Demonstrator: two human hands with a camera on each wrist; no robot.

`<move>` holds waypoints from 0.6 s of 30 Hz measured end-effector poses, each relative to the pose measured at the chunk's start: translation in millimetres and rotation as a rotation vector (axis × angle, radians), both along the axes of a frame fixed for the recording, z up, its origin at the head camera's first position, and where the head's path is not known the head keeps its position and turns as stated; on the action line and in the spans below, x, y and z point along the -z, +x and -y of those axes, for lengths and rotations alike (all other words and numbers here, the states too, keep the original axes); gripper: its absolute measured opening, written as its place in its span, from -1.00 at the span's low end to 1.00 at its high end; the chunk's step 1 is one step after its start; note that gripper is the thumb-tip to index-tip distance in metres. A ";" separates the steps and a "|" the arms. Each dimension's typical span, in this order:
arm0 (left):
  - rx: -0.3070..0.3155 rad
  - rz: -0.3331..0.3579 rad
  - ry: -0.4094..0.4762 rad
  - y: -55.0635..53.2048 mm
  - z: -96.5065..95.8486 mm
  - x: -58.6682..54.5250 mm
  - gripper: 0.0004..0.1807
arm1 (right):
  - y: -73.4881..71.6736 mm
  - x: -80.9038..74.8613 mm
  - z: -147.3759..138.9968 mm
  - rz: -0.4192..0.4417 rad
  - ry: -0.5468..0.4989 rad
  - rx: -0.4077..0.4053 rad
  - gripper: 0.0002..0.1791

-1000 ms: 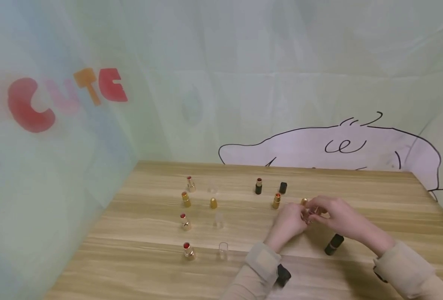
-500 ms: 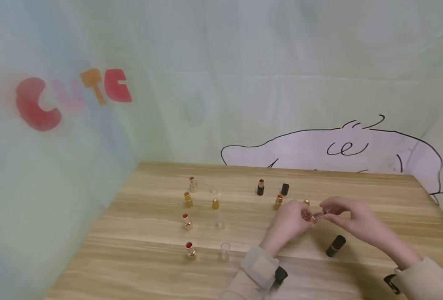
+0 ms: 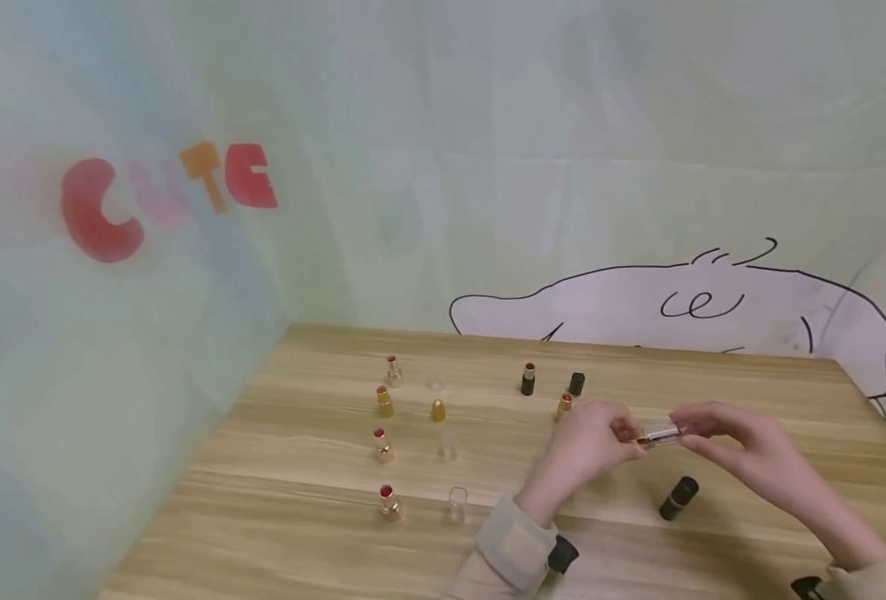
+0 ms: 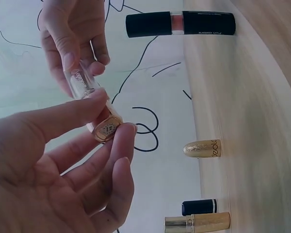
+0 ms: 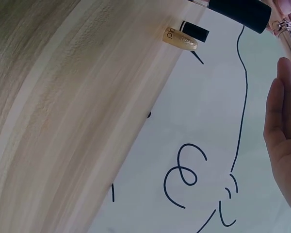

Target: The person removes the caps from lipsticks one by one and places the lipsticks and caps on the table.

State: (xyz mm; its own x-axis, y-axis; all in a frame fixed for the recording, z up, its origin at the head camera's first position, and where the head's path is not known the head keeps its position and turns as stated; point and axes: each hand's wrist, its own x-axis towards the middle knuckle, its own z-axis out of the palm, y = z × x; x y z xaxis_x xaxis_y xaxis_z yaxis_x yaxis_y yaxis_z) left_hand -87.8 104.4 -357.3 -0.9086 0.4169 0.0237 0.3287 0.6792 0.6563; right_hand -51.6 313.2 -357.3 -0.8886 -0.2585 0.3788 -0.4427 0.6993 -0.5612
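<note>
Between my two hands, above the table, a rose-gold lipstick (image 3: pixel 662 435) lies tilted nearly sideways. My left hand (image 3: pixel 588 446) pinches its metal base (image 4: pixel 106 128) between thumb and fingers. At the other end, thumb and fingers of my right hand (image 3: pixel 758 446) pinch the clear cap (image 4: pixel 80 83), which sits over the lipstick's upper part. A black lip tube (image 3: pixel 678 498) stands upright below the right hand. Left of my left hand is a gold lipstick (image 3: pixel 565 404), partly covered by that hand. A gold cap (image 4: pixel 202 148) stands behind, hidden by the hand in the head view.
Several uncapped lipsticks, such as a rose-gold one (image 3: pixel 389 503), stand in a column on the left. Beside them are clear caps (image 3: pixel 458 505) and a gold cap (image 3: pixel 438 410). Farther back stand a black lipstick (image 3: pixel 528 380) and a black cap (image 3: pixel 577 383).
Both hands have drawn a little apart and shifted right with the lipstick, which now shows between them. The right hand has moved farthest. The head view has swung slightly left.
</note>
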 end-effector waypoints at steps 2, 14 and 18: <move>0.003 0.005 0.004 0.7 0.6 -0.6 -0.86 | 1.3 0.4 -0.4 0.007 -0.010 -0.002 -0.73; 0.008 0.057 0.014 1.7 5.1 3.8 -0.85 | 4.2 5.6 -6.8 0.018 -0.073 -0.033 -0.70; -0.025 0.076 0.015 0.7 9.3 6.0 -0.86 | 5.9 2.5 -11.6 0.048 -0.112 -0.011 -0.70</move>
State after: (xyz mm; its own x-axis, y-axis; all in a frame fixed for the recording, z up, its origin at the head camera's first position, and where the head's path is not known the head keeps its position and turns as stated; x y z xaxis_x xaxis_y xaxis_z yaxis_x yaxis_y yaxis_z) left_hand -87.1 95.0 -363.3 -0.9183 0.3939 -0.0396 0.2606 0.6767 0.6886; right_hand -45.7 324.8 -359.7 -0.9039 -0.2268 0.3627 -0.4206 0.6266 -0.6562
